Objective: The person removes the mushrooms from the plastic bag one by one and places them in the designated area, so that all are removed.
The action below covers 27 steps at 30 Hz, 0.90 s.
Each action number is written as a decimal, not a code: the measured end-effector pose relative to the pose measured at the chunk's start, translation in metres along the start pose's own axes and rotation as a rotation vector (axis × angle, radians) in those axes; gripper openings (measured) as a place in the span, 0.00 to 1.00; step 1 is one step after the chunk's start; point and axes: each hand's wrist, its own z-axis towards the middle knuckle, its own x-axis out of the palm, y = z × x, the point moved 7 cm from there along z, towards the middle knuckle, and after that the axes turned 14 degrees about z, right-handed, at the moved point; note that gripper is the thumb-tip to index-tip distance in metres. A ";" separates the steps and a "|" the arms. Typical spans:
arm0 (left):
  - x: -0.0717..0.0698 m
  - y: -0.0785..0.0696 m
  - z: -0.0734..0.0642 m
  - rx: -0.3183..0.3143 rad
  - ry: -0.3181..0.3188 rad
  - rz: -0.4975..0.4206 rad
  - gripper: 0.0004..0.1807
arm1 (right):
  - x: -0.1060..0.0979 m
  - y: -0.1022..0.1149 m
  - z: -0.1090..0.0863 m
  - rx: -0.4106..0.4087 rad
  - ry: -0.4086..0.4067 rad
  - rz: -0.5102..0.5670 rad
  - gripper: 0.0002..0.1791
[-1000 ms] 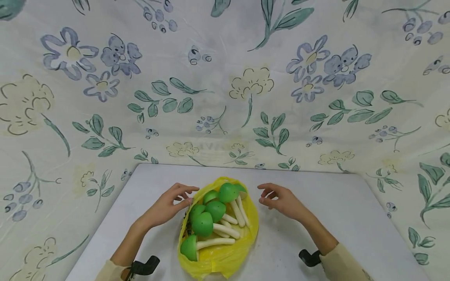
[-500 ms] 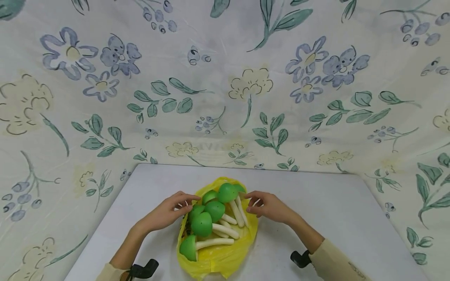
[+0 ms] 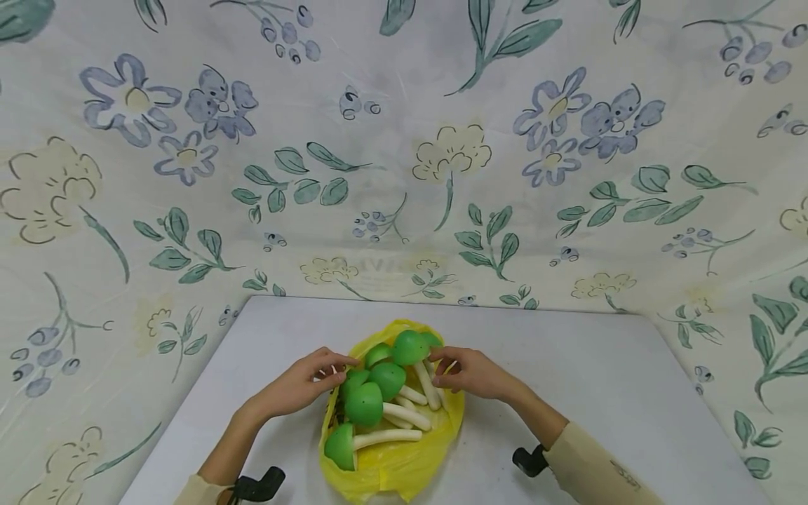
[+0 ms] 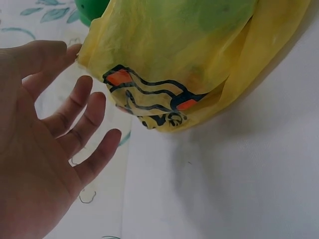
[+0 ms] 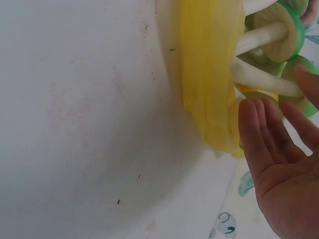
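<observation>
A yellow plastic bag lies on the table with its mouth spread, holding several toy mushrooms with green caps and white stems. At the bag's left rim is my left hand, fingers apart and loosely bent. In the left wrist view its index fingertip meets the printed bag's edge, and nothing sits in the palm. My right hand reaches over the right rim, beside the stem of a back mushroom. Its thumb and fingers are apart in the right wrist view; whether a fingertip touches the mushroom is unclear.
The bag stands on a white tabletop. Behind and beside the table hangs a floral cloth. Black wrist-worn devices sit near both beige sleeves.
My right hand has moved left, from beside the bag to over its right rim by the back mushrooms. The left hand has lowered slightly at the left rim. The mushrooms keep their places.
</observation>
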 end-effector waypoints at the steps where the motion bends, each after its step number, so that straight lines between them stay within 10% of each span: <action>1: 0.000 0.000 0.000 0.002 0.003 -0.004 0.19 | 0.001 0.000 0.001 0.003 0.001 -0.002 0.25; 27: 0.005 0.002 0.004 0.012 0.010 -0.013 0.16 | 0.016 -0.004 0.017 -0.025 -0.117 -0.069 0.15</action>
